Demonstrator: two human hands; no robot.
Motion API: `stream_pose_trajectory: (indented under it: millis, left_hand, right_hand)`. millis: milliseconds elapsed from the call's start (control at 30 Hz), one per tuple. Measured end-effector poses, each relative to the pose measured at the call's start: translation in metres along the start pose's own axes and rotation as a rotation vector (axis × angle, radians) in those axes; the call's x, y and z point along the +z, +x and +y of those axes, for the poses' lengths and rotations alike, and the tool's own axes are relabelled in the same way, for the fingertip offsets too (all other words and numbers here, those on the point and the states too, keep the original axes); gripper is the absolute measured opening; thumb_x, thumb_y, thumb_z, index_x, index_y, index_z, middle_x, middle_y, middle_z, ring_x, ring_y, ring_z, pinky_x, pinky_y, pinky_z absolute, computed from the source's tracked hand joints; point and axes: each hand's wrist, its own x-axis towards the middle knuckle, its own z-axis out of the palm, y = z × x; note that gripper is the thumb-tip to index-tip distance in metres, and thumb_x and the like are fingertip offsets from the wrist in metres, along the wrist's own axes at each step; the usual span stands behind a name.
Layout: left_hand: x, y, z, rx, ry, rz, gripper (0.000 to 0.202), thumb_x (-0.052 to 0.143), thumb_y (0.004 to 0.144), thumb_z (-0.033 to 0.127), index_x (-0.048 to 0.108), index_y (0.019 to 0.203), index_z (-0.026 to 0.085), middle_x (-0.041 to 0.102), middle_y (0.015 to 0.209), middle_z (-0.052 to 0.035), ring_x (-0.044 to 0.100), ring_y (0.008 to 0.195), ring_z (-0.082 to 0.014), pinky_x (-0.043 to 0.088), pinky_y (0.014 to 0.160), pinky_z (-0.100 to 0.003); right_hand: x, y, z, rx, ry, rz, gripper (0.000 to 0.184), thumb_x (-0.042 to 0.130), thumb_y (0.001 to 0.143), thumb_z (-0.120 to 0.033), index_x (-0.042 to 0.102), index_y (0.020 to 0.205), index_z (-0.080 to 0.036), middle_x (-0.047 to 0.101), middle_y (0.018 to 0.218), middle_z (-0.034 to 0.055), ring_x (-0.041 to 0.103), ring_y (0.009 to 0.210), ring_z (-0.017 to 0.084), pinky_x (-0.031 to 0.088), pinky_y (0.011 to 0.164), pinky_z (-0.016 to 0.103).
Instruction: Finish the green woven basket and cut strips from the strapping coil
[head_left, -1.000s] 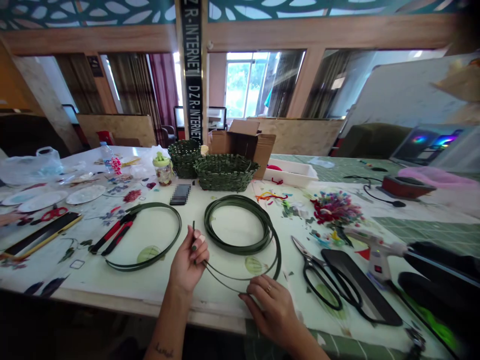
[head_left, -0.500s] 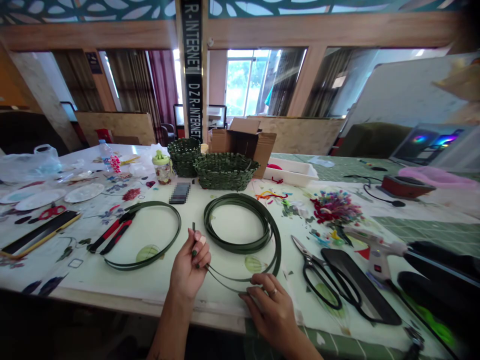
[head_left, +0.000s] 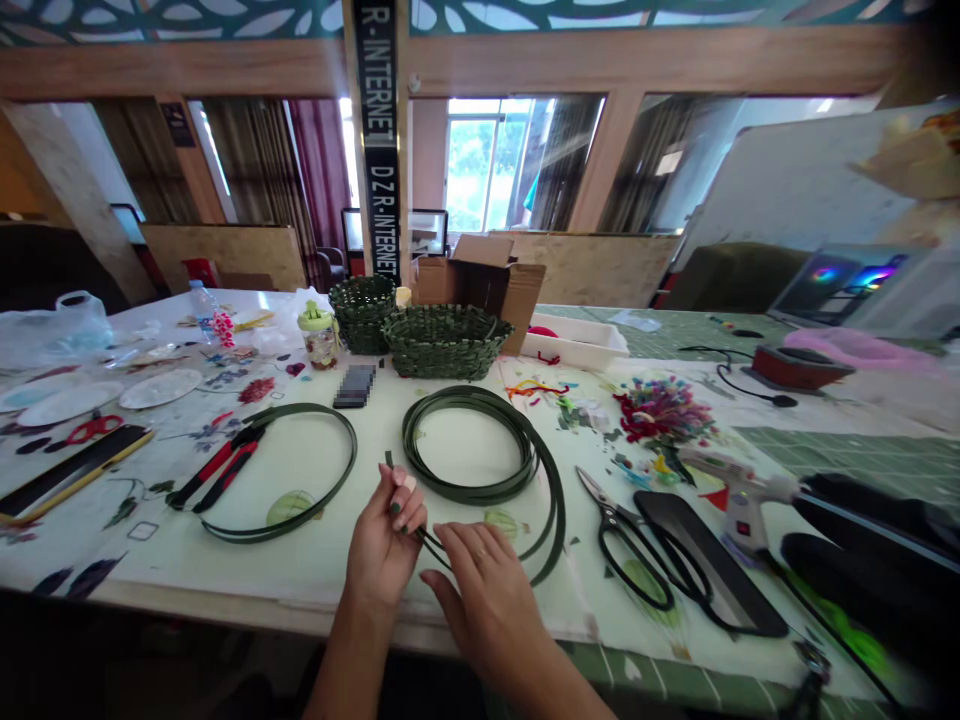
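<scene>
Left hand [head_left: 384, 530] pinched shut on a flat dark green strip [head_left: 431, 545]; right hand [head_left: 484, 590] open, fingers loosely extended just beside it, near a looped coil of matching green strip [head_left: 480, 393].

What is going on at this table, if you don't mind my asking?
A person is working at a craft table. Their left hand pinches a dark green strip leading from a coil, and their right hand reaches over the strip. Another coil lies to the left, near red-handled pliers. Two woven green baskets stand beyond them, with scissors and a hot glue gun to the right.
</scene>
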Motion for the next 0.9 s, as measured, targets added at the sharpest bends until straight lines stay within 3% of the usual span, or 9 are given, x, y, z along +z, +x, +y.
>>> stream_pose_trajectory:
  millis: [133,200,267,400,533,700,900]
  left_hand:
    - [0.0,-0.002,-0.001,0.003,0.068,0.145,0.038,0.032,0.095,0.027,0.053,0.066,0.014,0.046,0.054,0.0022,0.057,0.058,-0.0085,0.05,0.059,-0.02]
    - [0.001,-0.002,0.001,0.022,0.088,0.216,0.035,0.035,0.094,0.025,0.054,0.066,0.014,0.049,0.056,0.0012,0.063,0.076,-0.0124,0.052,0.071,-0.023]
    - [0.002,-0.003,0.004,0.029,0.093,0.249,0.033,0.038,0.093,0.023,0.055,0.067,0.014,0.051,0.057,0.0014,0.064,0.081,-0.0132,0.052,0.075,-0.025]
    - [0.004,-0.005,0.01,0.002,0.119,0.224,0.035,0.034,0.094,0.025,0.055,0.068,0.015,0.05,0.053,0.0026,0.06,0.059,-0.0101,0.054,0.068,-0.026]
    - [0.006,-0.002,0.022,-0.001,0.066,0.201,0.04,0.024,0.096,0.024,0.052,0.07,0.014,0.049,0.054,0.0028,0.055,0.049,-0.0065,0.053,0.063,-0.023]
    - [0.003,0.005,0.042,-0.043,-0.127,0.113,0.041,0.017,0.098,0.022,0.049,0.074,0.012,0.042,0.05,0.0052,0.038,0.033,-0.0008,0.038,0.039,-0.011]
    - [-0.002,0.017,0.062,-0.054,-0.079,0.111,0.038,0.017,0.097,0.019,0.045,0.072,0.013,0.039,0.049,0.0068,0.03,0.029,-0.0009,0.028,0.032,-0.015]
  right_hand:
    - [0.009,0.022,-0.015,0.165,-0.056,-0.172,0.018,0.041,0.09,-0.019,0.052,0.103,-0.013,0.064,0.078,0.009,0.06,0.067,0.021,0.043,0.058,0.031]
    - [0.01,0.03,-0.018,0.21,-0.038,-0.254,0.023,0.039,0.091,-0.018,0.049,0.11,-0.011,0.066,0.08,0.0098,0.062,0.067,0.021,0.042,0.056,0.029]
    - [0.009,0.036,-0.02,0.22,-0.009,-0.322,0.026,0.039,0.09,-0.015,0.047,0.114,-0.01,0.067,0.082,0.0101,0.063,0.068,0.02,0.041,0.056,0.028]
    - [0.006,0.038,-0.019,0.189,-0.009,-0.37,0.022,0.04,0.087,-0.009,0.048,0.107,-0.012,0.067,0.08,0.0088,0.063,0.066,0.02,0.037,0.053,0.028]
    - [0.006,0.029,-0.014,0.171,-0.054,-0.329,0.005,0.043,0.091,-0.02,0.047,0.092,-0.016,0.065,0.066,0.0037,0.06,0.055,0.018,0.028,0.047,0.028]
    - [-0.006,0.018,0.005,0.073,-0.043,-0.369,0.013,0.046,0.091,-0.024,0.047,0.08,-0.018,0.063,0.064,0.002,0.058,0.057,0.015,0.023,0.049,0.026]
    - [-0.028,0.013,0.046,-0.04,0.11,-0.504,0.022,0.041,0.094,-0.023,0.051,0.075,-0.017,0.061,0.065,0.001,0.055,0.059,0.011,0.027,0.054,0.023]
